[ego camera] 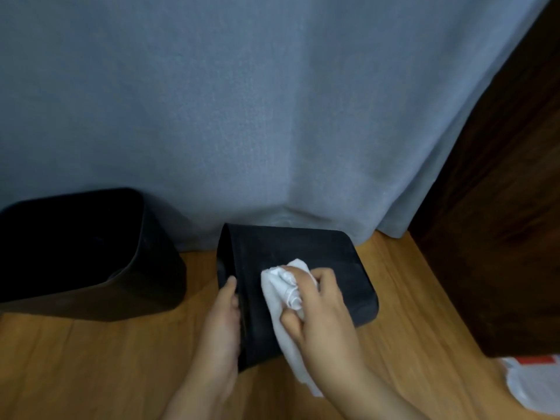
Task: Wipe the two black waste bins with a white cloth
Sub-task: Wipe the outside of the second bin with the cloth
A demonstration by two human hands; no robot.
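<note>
- One black waste bin (303,262) lies tipped over on the wooden floor (91,359) at lower centre of the frame, a broad side face turned up.
- Its long axis runs from left to right across the frame and slightly toward the bottom edge; the rim is at the left, the closed base toward the right.
- The left hand (222,316) grips the bin at its rim end, thumb lying up along the dark edge.
- The right hand (318,307) has its fingers curled round a bunched white cloth (283,301) and presses it on the bin's upturned face; a tail of cloth hangs toward the bottom of the frame.
- The second black waste bin (75,253) stands upright at the left, well apart from the first, mouth up.
- A grey-blue curtain (272,101) hangs behind both bins and reaches the floor.
- Dark wooden furniture (500,207) fills the right side; below it, at lower right, lies something white and red (533,380), too blurred to name.
</note>
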